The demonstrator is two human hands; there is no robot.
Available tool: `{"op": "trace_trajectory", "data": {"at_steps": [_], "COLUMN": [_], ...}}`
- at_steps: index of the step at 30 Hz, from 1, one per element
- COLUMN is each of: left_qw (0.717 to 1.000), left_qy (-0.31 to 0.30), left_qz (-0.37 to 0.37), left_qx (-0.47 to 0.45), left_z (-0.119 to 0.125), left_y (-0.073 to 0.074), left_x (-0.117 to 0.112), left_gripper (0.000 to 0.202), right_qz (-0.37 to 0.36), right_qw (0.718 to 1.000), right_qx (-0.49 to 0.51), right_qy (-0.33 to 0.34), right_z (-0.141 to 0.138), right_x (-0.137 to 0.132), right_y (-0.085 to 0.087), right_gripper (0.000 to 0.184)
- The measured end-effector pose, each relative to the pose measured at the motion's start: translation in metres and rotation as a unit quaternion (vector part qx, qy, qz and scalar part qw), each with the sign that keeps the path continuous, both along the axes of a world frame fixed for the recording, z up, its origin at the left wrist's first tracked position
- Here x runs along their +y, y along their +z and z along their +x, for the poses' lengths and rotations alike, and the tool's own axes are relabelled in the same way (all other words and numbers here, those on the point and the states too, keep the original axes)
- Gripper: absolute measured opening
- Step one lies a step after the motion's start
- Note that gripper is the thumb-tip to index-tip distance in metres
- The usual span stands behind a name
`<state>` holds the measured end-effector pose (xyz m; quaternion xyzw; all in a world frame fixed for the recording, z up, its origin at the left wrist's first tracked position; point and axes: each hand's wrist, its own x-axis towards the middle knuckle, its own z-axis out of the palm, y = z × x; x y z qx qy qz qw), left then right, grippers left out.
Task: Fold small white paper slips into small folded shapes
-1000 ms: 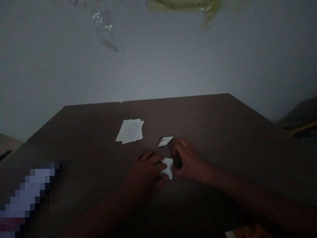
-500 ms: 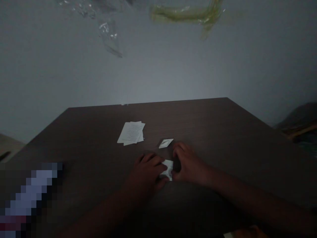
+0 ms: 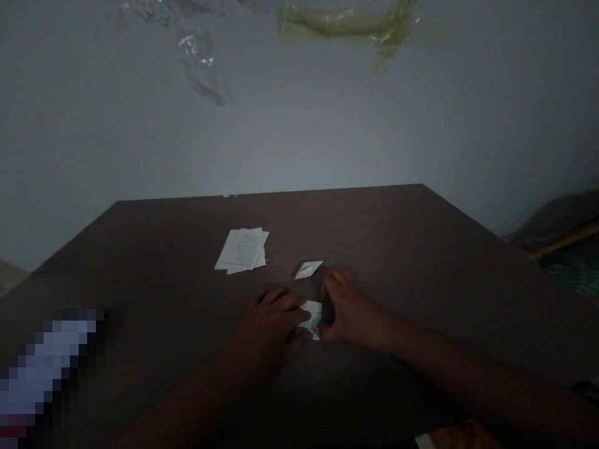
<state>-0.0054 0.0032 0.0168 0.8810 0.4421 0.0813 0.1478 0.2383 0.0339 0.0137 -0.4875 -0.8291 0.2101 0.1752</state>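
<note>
A small folded white paper [image 3: 312, 319] lies on the dark wood-grain table [image 3: 327, 218], gripped between both hands. My left hand [image 3: 269, 327] presses its fingers onto the paper's left side. My right hand [image 3: 349, 310] pinches its right edge, with the curled fingers hiding part of it. Just above them lies a smaller folded paper piece [image 3: 307, 269], pointed at one end and touching neither hand. Further left rests a loose stack of printed white sheets [image 3: 241, 249].
A pixelated, blurred object [image 3: 49, 368] lies at the table's lower left. A wall rises behind the far edge. Clear plastic [image 3: 201, 65] and a yellow-green strip [image 3: 346, 25] show at the top. An orange item [image 3: 461, 438] sits at the bottom edge.
The view has shifted slightly left and the table sits a little lower. Both hands stay on the folded paper, with no clear change in grip.
</note>
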Motion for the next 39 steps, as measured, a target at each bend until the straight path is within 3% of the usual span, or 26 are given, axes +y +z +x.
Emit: {"op": "trace_trajectory", "data": {"at_steps": [4,13,22,34,39], "left_qw": [1.000,1.000,1.000,1.000,1.000], "left_qy": [0.007,0.013,0.013,0.011,0.013], "left_qz": [0.019,0.019,-0.006,-0.015,0.006], "left_qx": [-0.013,-0.014,0.002,-0.004,-0.007], "left_z": [0.000,0.002,0.003,0.001,0.001], "left_y": [-0.003,-0.007,0.000,0.001,-0.004], "left_x": [0.001,0.000,0.001,0.003,0.002], "left_gripper": [0.025,0.024,0.028,0.026,0.025], "right_qz": [0.005,0.029,0.005,0.017,0.029], "right_qw": [1.000,0.999,0.999,0.998,0.999], "right_qx": [-0.010,-0.019,-0.015,-0.024,-0.023], "right_qy": [0.001,0.031,0.033,-0.049,-0.003], "right_z": [0.002,0.001,0.001,0.009,0.001], "right_x": [0.007,-0.011,-0.012,0.032,0.007], "right_y": [0.001,0.003,0.004,-0.003,-0.005], "right_gripper": [0.045,0.051,0.052,0.044,0.046]}}
